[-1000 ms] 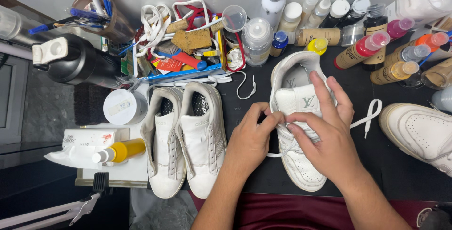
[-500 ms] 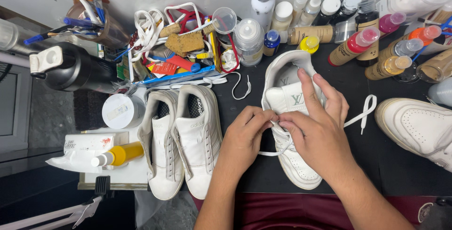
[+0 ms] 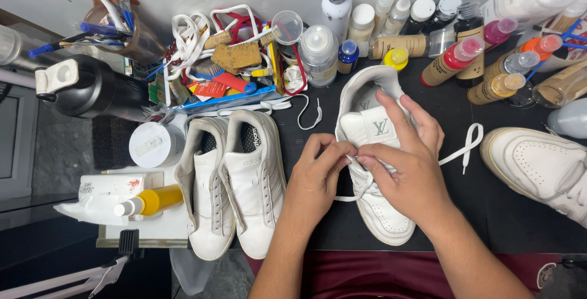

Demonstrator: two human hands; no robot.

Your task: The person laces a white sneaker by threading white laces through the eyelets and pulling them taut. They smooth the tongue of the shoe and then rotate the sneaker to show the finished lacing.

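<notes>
i see both hands on white sneaker (image 3: pixel 374 170) mid-counter | left hand (image 3: pixel 315 180) and right hand (image 3: pixel 406 170) fingers pinching lace (image 3: pixel 466 146) | lacing looks partly done, loose end left

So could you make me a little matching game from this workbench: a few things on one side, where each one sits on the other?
Things:
1. white sneaker being laced
2. pair of unlaced white sneakers
3. yellow-capped bottle
4. black jug

Places:
A. far left, behind the round white tub
B. under both hands
C. lying on the white tray at left
D. left of the hands, side by side

Pairs: 1-B, 2-D, 3-C, 4-A
</notes>
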